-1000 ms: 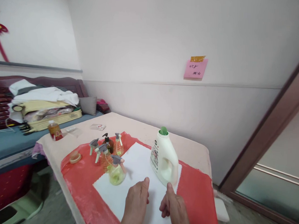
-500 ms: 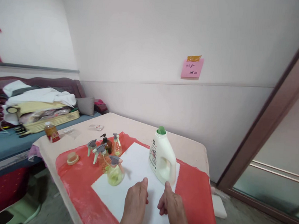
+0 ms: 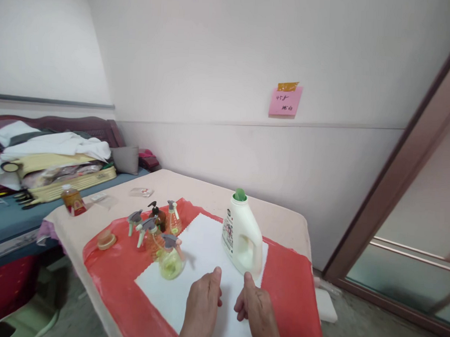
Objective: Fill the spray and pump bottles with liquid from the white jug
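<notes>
My left hand (image 3: 202,300) hovers over a white cloth (image 3: 203,227), thumb raised and fingers loosely bent, holding nothing. Facing it, my right hand (image 3: 255,308) is also empty, its thumb up and fingers loosely curled. Just beyond my right hand stands a pale green detergent jug (image 3: 244,235) with a green spout in its uncapped mouth. Left of my hands are a round yellow-green spray bottle (image 3: 170,265) with a grey trigger head, several other spray bottles, and a brown pump bottle (image 3: 157,218). Neither hand appears to touch the jug.
A red sheet (image 3: 290,287) lies under the cloth on a beige-covered table (image 3: 194,184). A round tan cap (image 3: 106,240) rests at the sheet's left. An amber bottle (image 3: 73,201) and small plastic packets (image 3: 141,192) are at the far left. A pink note (image 3: 285,101) hangs on the wall.
The whole scene has shifted slightly to the left in view. My hands keep nearly the same pose, and the bottles and jug stay in place on the table.
</notes>
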`<state>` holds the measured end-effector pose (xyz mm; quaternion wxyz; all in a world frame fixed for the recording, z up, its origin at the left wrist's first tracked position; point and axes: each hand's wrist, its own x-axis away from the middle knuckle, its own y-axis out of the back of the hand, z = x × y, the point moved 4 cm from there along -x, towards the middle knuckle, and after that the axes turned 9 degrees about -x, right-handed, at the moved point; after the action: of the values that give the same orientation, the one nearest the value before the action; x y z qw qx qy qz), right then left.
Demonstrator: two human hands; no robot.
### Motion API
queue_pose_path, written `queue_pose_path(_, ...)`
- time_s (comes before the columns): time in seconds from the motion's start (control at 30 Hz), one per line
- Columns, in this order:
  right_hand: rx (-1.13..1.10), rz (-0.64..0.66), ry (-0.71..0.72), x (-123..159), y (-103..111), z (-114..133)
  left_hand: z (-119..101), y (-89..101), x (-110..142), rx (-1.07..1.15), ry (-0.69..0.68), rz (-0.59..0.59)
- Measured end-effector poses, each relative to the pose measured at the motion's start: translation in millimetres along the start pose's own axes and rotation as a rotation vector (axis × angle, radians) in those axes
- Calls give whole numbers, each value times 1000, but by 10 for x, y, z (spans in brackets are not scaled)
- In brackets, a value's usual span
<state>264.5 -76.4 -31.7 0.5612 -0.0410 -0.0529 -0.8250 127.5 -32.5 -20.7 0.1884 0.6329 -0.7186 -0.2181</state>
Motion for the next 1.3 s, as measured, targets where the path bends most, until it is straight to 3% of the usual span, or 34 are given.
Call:
queue_pose_path(0.33,22,-4,-8,-10,1,-24,-3,9,-2,3,0,0)
queue_pose_path(0.8,79,-2,105,33,-49,-40,-62,26,30,-5,-38,10)
queue_pose_path(1.03,-20,71,-40,-9,-81,-77,-75,11,44,-4,-30,21)
queue_pose_path(1.3,-32,74,1,84,-93,36,-132,-38,119,-14,-22,66)
